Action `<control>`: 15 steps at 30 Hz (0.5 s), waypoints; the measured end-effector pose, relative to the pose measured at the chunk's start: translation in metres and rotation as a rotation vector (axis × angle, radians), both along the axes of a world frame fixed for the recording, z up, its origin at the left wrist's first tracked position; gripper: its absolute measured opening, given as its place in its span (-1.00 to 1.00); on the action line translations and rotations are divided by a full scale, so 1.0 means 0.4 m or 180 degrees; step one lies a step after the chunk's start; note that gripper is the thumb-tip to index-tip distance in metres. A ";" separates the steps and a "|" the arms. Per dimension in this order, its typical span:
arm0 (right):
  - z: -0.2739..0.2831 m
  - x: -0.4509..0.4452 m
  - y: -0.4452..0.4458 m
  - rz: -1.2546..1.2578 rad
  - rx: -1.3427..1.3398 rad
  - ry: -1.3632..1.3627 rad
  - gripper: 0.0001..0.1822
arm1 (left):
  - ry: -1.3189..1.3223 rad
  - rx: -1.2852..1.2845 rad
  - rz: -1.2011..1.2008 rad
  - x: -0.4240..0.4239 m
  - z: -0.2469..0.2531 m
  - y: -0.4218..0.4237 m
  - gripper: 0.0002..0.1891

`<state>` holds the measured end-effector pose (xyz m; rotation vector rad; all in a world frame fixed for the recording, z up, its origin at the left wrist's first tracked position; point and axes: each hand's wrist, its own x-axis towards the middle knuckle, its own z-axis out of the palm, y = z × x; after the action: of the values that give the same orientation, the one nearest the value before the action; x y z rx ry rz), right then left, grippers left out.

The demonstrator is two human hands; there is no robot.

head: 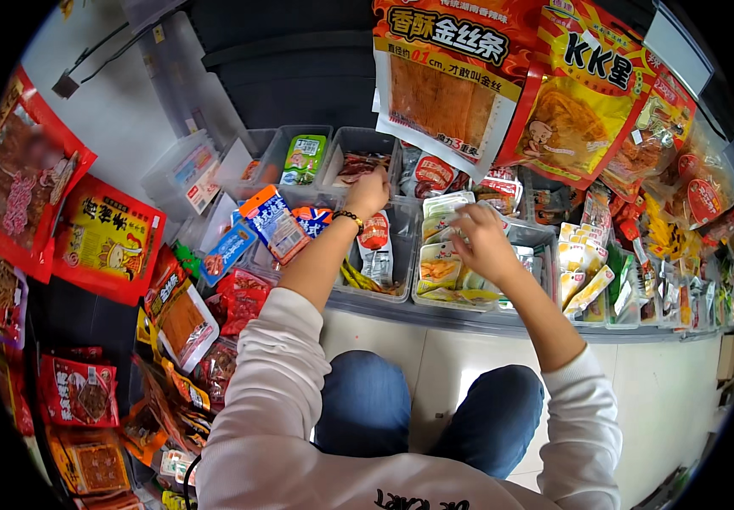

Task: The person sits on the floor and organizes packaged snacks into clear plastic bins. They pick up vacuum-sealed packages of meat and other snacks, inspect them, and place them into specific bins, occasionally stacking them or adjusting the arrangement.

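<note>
My left hand [367, 192], with a beaded bracelet at the wrist, reaches into a clear plastic bin [336, 143] of dark red snack packets [358, 167]. Its fingertips are hard to make out against the packets. My right hand [478, 239] hovers with fingers apart over a clear bin of white and yellow snack packets [441, 264]; no item shows in it. Between the hands, a front bin holds a red and white packet [376, 245] and yellow-green packets [357, 279]. Left of my left forearm lie an orange and blue packet [274, 224] and a blue packet [229, 251].
Large snack bags [446, 83] hang above the bins at the upper right. Red bags [110, 239] hang at the left. More filled bins [587, 271] curve along the shelf to the right. My knees [363, 401] are below the shelf's front edge [405, 313].
</note>
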<state>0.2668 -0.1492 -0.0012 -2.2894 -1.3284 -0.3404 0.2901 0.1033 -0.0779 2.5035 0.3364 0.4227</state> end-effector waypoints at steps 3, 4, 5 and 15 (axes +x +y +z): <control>-0.014 0.059 0.080 -0.0337 -0.0421 -0.0142 -0.68 | 0.0141 -0.0085 0.0115 0.020 -0.009 0.004 -0.89; -0.025 0.068 0.103 -0.0416 -0.0569 -0.0134 -0.65 | 0.0130 -0.0101 0.0186 0.021 -0.009 0.008 -0.88; -0.033 0.072 0.118 -0.0503 -0.0852 0.0054 -0.62 | 0.0228 -0.0101 0.0254 0.018 -0.012 0.007 -0.87; -0.012 0.072 0.109 -0.0430 -0.1864 0.0123 -0.66 | 0.0114 0.0147 0.0397 0.022 0.015 -0.043 -0.85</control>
<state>0.2956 -0.1057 -0.0058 -2.8519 -1.3903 0.0680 0.2990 0.0862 -0.0721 2.5461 0.5043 0.4400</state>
